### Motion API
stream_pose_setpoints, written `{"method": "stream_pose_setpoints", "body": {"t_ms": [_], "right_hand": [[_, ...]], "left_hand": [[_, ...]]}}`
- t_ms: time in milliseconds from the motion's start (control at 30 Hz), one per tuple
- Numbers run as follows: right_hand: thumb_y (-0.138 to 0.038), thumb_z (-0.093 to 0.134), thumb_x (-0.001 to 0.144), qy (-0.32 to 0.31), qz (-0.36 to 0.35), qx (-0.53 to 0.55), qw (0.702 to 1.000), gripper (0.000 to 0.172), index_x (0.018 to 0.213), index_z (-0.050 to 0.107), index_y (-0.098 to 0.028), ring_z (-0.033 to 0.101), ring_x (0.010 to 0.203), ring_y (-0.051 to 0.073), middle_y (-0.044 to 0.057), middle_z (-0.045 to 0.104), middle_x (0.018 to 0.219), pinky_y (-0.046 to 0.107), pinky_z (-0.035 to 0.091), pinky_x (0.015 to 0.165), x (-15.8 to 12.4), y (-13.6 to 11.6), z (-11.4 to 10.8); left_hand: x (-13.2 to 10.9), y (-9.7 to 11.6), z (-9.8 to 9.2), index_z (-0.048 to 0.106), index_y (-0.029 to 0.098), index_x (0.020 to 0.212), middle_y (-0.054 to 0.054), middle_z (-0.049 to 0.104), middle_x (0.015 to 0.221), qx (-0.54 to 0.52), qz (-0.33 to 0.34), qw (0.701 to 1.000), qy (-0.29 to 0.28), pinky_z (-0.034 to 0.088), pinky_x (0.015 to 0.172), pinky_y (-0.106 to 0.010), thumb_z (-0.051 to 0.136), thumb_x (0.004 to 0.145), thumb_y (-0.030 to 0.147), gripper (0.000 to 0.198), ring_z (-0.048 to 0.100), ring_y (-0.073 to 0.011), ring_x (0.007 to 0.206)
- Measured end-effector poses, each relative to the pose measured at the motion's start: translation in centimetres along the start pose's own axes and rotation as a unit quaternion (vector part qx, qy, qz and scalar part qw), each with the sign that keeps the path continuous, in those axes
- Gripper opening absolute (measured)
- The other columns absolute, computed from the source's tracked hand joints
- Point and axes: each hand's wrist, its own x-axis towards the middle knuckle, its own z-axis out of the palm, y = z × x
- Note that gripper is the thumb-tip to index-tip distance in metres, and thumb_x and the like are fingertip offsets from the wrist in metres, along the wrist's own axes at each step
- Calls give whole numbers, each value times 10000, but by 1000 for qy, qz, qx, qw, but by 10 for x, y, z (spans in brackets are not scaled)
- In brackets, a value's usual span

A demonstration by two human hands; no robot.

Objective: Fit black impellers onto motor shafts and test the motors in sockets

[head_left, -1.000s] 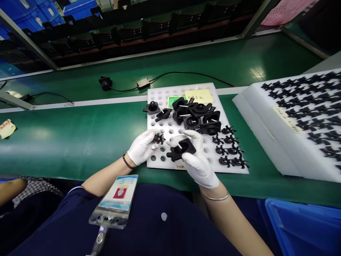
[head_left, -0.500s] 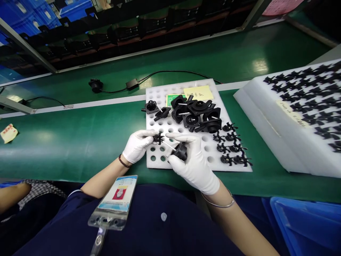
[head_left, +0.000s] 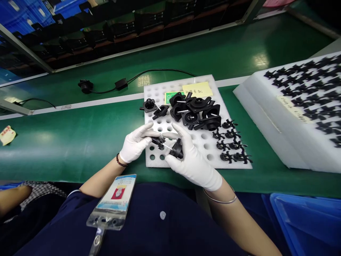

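Both my hands wear white gloves and meet over the near left corner of a white foam tray with round holes (head_left: 205,158). My left hand (head_left: 134,145) pinches a small black impeller (head_left: 159,141). My right hand (head_left: 190,161) grips a black housing (head_left: 177,150) with a thin white shaft pointing at the impeller; the two parts touch or nearly touch. On the tray lie a pile of black housings (head_left: 195,113) at the back and several loose impellers (head_left: 230,142) at the right.
A large white foam block (head_left: 269,117) covered with black impellers stands at the right. A yellow note (head_left: 197,89) lies on the tray's far edge. A black cable with a plug (head_left: 85,86) crosses the green belt behind. A blue bin (head_left: 306,224) sits at the near right.
My right hand turned the housing on its side so the shaft points left, and my left hand brought the impeller onto the shaft's tip. The view shifted slightly.
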Motion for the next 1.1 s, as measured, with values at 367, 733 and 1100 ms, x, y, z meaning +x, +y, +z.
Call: {"method": "stream_pose_setpoints", "body": {"t_ms": [367,733,1100], "right_hand": [[-408,819,795,-23,98,105,989,620,1310,510,-258,675,1259,365,171,613,1436,585,591,1056,3,4,1],[-606,676,953,88,135,490,856,443,1235,707,-266,636,656,164,69,759,1079,294,511,515,5,13,42],[-549,640,932,242,194,578,755,339,1004,644,-217,520,490,103,49,724,835,162,220,351,36,14,28]], "left_hand": [[-5,1,-4,689,296,1455,-71,844,1056,29,18,996,-80,602,1095,-430,897,854,374,641,802,-275,1105],[-10,-8,18,491,352,1616,-93,721,1427,26,140,990,-16,563,1169,-474,603,1082,390,547,723,-267,1302],[-48,4,12,580,168,1544,0,644,568,153,191,958,-152,464,1231,-504,417,1134,433,515,779,-262,1030]]}}
